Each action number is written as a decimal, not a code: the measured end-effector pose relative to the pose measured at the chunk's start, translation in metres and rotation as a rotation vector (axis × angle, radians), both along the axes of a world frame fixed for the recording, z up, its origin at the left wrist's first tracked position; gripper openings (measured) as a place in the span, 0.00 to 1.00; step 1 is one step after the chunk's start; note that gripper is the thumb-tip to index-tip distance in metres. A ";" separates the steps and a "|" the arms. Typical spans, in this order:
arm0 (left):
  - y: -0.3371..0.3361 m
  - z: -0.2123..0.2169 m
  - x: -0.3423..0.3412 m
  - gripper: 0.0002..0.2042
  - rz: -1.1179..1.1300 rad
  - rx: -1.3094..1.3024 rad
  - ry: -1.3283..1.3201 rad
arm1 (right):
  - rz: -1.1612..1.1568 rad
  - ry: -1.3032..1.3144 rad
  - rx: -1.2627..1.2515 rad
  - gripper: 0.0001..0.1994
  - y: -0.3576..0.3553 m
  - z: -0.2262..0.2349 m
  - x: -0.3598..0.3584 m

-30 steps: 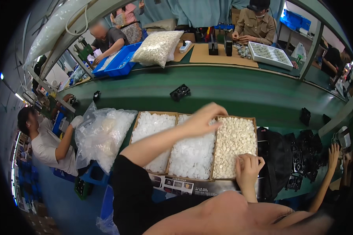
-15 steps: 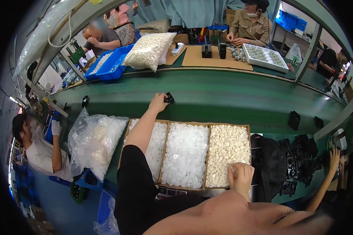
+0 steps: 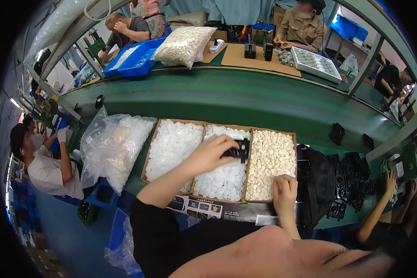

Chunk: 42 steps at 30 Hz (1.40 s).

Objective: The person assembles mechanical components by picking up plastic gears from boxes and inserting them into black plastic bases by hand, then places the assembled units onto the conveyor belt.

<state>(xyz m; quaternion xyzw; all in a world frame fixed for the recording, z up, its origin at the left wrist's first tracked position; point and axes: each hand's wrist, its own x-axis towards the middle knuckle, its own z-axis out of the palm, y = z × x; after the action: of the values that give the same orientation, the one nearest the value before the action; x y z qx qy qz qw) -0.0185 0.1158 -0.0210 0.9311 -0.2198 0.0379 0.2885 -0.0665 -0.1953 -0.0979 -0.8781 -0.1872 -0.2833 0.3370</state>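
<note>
Green belt lies beyond three filled trays, black bag alongside

A short, plain black cloth sleeve with a bare left forearm and bare fingers.

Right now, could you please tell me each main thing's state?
Black part: held in left hand
Right hand: bent over right box
Left box: open, full
Middle box: open, full
Right box: open, full
Plastic bag: bulging with white pieces
Blue bin: open, holding pieces
White tray: open, filled
</note>
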 end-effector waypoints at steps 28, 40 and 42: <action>-0.013 -0.061 -0.058 0.28 0.284 -0.153 -0.281 | 0.053 -0.095 -0.059 0.13 0.003 0.010 0.003; -0.013 -0.062 -0.056 0.27 0.310 -0.172 -0.280 | 0.041 -0.077 -0.061 0.16 0.004 0.010 0.003; -0.013 -0.063 -0.056 0.27 0.315 -0.178 -0.277 | 0.042 -0.077 -0.061 0.16 0.003 0.009 0.003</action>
<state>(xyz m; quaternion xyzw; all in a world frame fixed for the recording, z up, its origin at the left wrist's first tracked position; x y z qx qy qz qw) -0.0747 0.1030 -0.0838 0.9107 -0.1050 0.2293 0.3271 -0.0631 -0.1922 -0.0889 -0.8722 -0.2271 -0.3041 0.3086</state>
